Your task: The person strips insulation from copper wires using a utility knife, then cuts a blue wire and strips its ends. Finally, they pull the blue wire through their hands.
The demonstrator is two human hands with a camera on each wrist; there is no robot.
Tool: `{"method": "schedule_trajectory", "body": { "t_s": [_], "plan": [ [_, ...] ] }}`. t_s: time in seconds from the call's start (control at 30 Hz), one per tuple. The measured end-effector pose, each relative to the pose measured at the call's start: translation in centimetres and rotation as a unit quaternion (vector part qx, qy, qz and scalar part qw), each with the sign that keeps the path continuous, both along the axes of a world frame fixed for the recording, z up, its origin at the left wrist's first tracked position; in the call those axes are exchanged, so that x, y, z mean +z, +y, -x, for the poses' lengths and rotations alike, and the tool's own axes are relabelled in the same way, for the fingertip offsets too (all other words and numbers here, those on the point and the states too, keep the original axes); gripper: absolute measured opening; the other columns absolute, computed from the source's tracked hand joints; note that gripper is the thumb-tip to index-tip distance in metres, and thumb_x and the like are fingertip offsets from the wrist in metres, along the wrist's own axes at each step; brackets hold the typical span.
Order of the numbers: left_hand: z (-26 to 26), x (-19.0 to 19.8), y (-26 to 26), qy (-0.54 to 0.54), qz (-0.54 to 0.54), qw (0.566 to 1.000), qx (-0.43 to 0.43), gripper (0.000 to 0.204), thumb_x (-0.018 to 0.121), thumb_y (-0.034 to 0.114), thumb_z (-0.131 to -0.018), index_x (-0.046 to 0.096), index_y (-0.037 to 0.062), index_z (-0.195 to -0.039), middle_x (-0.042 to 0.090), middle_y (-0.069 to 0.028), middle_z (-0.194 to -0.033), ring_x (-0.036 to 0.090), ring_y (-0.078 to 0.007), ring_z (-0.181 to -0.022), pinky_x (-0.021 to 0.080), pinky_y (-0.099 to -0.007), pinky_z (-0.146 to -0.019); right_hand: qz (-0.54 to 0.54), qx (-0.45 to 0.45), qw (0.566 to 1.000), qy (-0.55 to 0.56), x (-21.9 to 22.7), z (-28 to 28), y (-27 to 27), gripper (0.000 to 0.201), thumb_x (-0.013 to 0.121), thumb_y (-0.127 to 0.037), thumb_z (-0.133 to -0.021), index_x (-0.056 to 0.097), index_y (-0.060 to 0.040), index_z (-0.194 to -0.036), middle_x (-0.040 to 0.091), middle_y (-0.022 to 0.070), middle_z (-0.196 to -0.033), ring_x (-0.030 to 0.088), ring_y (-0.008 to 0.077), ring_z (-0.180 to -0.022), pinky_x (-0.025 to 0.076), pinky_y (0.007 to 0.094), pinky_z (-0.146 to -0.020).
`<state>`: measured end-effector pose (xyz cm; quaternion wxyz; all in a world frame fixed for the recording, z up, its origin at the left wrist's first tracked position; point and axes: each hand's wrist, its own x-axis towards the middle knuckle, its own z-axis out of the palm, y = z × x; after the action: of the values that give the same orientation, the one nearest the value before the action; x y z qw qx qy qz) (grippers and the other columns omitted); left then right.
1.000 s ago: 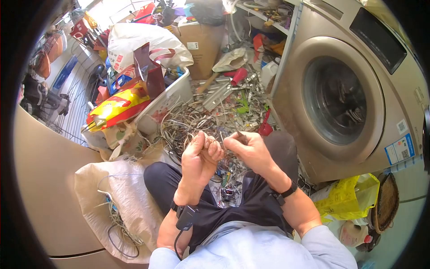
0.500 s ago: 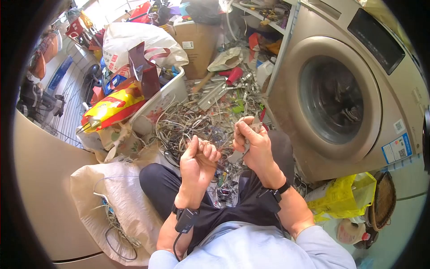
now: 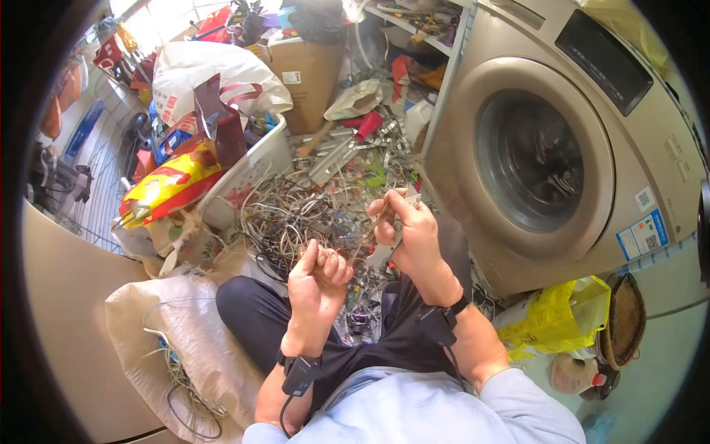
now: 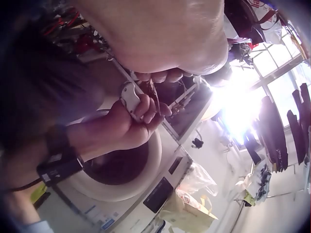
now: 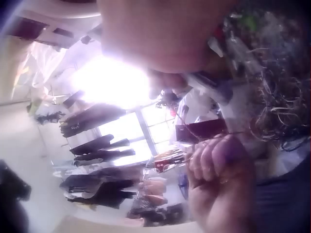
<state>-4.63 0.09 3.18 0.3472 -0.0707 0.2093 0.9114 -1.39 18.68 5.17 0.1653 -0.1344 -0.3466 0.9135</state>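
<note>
Left hand (image 3: 319, 280): fingers curled into the palm, thumb against them, a thin wire (image 4: 153, 92) pinched at the fingertips. Right hand (image 3: 414, 237): fingers closed round a metal tool (image 4: 129, 101), pale riveted handle outward; knife or cutter, cannot tell which. Hands near each other, apart, above the lap. Wire shows in the gap between them; whether the right fingers also hold its far end, cannot tell.

Step in hand, as judged: working a single wire with the tool, probably stripping or cutting. Next move would seem to call for a firm left pinch, the wire kept taut, and the tool drawn along it with the thumb clear of any edge.

Beyond the hands: cable heap (image 3: 285, 218) on the floor, ahead and to the left, loose and tangled. Metal scraps (image 3: 336, 163) farther ahead. White tub (image 3: 255, 174) beside the heap. Woven sack (image 3: 181, 311) by the left knee, more wire at its side. Washer (image 3: 444, 140) to the right.
</note>
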Motion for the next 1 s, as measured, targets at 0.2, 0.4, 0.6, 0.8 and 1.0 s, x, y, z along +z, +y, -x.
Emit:
{"method": "schedule_trajectory", "body": {
  "t_s": [0.2, 0.4, 0.6, 0.8, 1.0],
  "plan": [
    [-0.1, -0.9, -0.4, -0.032, -0.03, 0.999, -0.001, 0.04, 0.049, 0.032, -0.11, 0.05, 0.0109, -0.076, 0.037, 0.0005, -0.063, 0.032, -0.015, -0.059, 0.03, -0.0315, -0.058, -0.104, 0.007, 0.993, -0.06, -1.9, -0.2, 0.9, 0.016, 0.058, -0.02, -0.106, 0.063, -0.0082, -0.095, 0.071, 0.0072, -0.084, 0.053, 0.0087, -0.054, 0.04, 0.0251, -0.047],
    [-0.2, -1.9, -0.2, -0.093, 0.057, 0.994, -0.005, 0.037, 0.052, 0.031, -0.109, 0.053, 0.0108, -0.078, 0.04, 0.0003, -0.064, 0.036, -0.0145, -0.057, 0.031, -0.0296, -0.055, -0.121, 0.004, 0.986, -0.117, -3.7, -1.3, 0.1, 0.016, 0.066, -0.019, -0.101, 0.067, -0.0066, -0.092, 0.068, 0.0028, -0.075, 0.052, 0.0075, -0.051, 0.037, 0.0239, -0.045],
    [-0.5, -4.6, -0.9, 0.024, 0.148, 0.988, -0.034, 0.019, 0.061, 0.022, -0.105, 0.067, 0.006, -0.098, 0.074, -0.0124, -0.094, 0.058, -0.0115, -0.059, 0.041, -0.0241, -0.053, -0.13, 0.007, 0.982, -0.136, -5.3, -1.7, 0.2, 0.014, 0.069, -0.017, -0.098, 0.068, -0.0052, -0.092, 0.066, 0.0029, -0.072, 0.051, 0.0074, -0.049, 0.036, 0.0234, -0.044],
    [-0.9, -3.9, -0.3, 0.109, 0.271, 0.953, -0.077, 0.019, 0.072, 0.015, -0.099, 0.068, -0.0003, -0.11, 0.074, -0.0107, -0.09, 0.056, -0.0041, -0.058, 0.042, -0.0179, -0.051, -0.152, 0.03, 0.977, -0.149, -6.0, -1.5, -0.1, 0.014, 0.071, -0.017, -0.097, 0.067, -0.005, -0.091, 0.066, 0.0029, -0.071, 0.051, 0.007, -0.05, 0.036, 0.0233, -0.044],
    [0.1, -4.0, -0.3, 0.125, 0.289, 0.942, -0.116, 0.026, 0.076, 0.016, -0.095, 0.072, -0.0022, -0.114, 0.074, -0.0063, -0.088, 0.053, -0.0028, -0.056, 0.038, -0.0178, -0.049, -0.218, 0.087, 0.961, -0.149, -5.7, -1.4, -0.5, 0.013, 0.073, -0.017, -0.096, 0.068, -0.0052, -0.091, 0.064, 0.0002, -0.072, 0.051, 0.0051, -0.054, 0.038, 0.0222, -0.048]
  ]
}}
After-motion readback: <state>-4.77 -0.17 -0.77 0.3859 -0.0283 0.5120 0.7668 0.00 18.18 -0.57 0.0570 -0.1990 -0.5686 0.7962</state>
